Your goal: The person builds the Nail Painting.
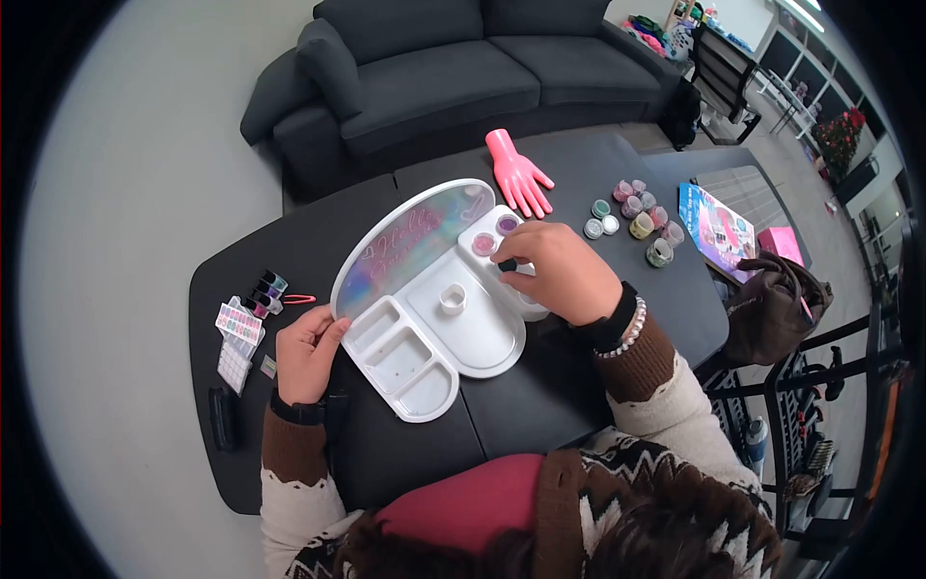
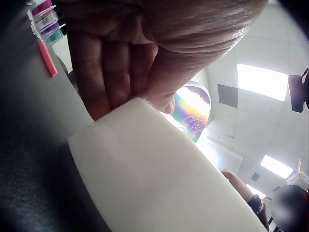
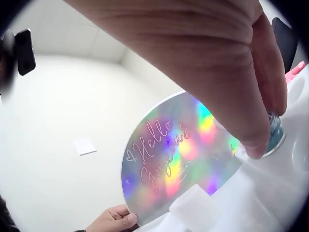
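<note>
A white vanity-style tray (image 1: 492, 359) with a round-topped holographic back panel (image 1: 415, 236) stands on the black table. My left hand (image 1: 309, 355) holds its left corner, thumb on top and fingers at the side; the left wrist view shows the same grip on the white edge. Over the tray's right section, my right hand (image 1: 569, 273) pinches a small clear jar of teal contents (image 3: 275, 135) at a round recess. Beside it, a pink jar (image 1: 484, 244) and a purple jar (image 1: 506, 224) sit in recesses. A small white cup (image 1: 452, 298) rises from the middle section.
Behind the tray lies a pink model hand (image 1: 521, 179). Several small jars (image 1: 641, 226) stand to the right, near a colourful box (image 1: 719, 232) and a dark bag (image 1: 776, 309). At left are nail polish bottles (image 1: 263, 292), nail sheets (image 1: 239, 323) and a black case (image 1: 222, 419).
</note>
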The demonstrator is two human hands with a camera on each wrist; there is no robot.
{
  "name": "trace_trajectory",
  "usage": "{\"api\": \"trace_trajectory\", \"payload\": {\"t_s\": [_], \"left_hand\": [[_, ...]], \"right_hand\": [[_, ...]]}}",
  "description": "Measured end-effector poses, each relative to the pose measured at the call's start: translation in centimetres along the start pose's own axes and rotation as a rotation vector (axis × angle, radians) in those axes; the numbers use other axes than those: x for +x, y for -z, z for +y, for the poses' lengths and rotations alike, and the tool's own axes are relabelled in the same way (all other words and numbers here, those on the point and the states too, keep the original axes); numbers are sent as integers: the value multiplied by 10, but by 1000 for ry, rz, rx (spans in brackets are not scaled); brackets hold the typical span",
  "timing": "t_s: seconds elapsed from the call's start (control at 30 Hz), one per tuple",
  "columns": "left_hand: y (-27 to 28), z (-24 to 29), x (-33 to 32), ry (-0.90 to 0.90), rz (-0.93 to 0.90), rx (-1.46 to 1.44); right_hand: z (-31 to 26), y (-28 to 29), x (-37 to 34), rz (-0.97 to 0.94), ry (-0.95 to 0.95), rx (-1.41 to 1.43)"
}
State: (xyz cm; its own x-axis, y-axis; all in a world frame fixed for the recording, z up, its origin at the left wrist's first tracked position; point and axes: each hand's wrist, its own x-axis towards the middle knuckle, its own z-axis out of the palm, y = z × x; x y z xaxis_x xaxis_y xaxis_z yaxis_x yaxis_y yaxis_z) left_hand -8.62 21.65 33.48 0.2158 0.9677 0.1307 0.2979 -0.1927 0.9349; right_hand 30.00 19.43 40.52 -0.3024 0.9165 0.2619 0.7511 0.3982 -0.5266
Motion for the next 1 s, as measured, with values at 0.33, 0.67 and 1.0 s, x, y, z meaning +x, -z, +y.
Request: {"api": "trace_trajectory", "payload": {"t_s": [0.33,0.67,1.0], "left_hand": [[1,-5,0,5,4,17],[0,-7,1,-27,5,-2],[1,-7,3,1,-12,-27]], "right_hand": [[6,17,4,94,-67,128],[122,44,2,291,-687,-464],[96,42,4,394,-398,-176]]}}
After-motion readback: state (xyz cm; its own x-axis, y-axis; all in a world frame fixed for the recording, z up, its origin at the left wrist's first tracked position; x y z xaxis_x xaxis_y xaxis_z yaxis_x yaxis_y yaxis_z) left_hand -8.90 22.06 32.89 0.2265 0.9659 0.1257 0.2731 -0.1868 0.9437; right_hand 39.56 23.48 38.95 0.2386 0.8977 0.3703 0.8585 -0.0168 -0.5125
